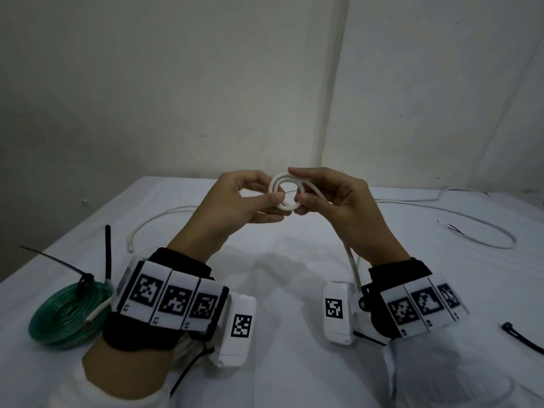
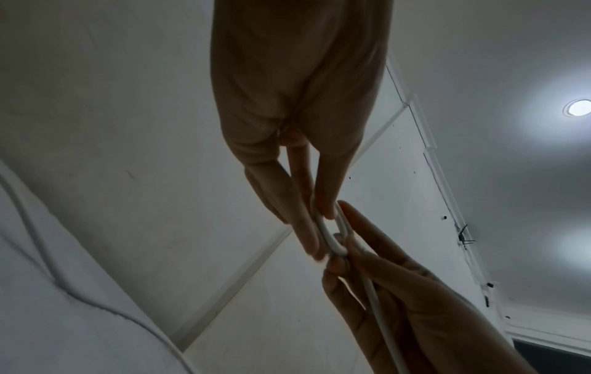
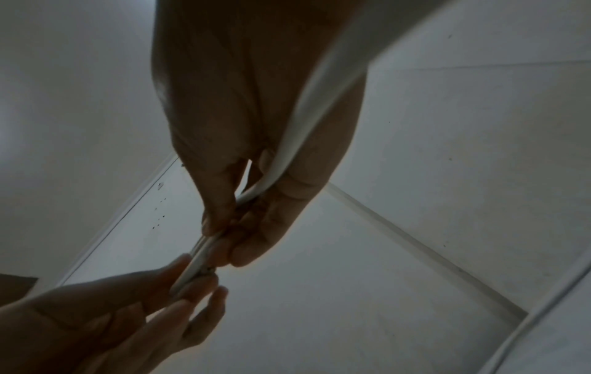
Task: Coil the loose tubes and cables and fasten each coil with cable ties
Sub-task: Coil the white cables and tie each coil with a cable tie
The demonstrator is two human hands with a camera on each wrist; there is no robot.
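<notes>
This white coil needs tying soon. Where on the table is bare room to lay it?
Bare sheet lies below the white coil, between the wrists. Crowded: green coil front left, loose cable far right, black tie front right.

Black wrist wraps (image 1: 182, 262) under white segmented bands (image 1: 170, 298) printed with square black-and-white coded markers. White camera boxes (image 1: 235, 328), one marker each, mounted at both wrists. Thin black cable (image 1: 188, 371) trailing off the left box. White sleeves (image 1: 441, 378).

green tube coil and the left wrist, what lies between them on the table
A short white tube end lies across the green tube coil's near rim, reaching toward the left hand's wristband; the head view shows it.
</notes>
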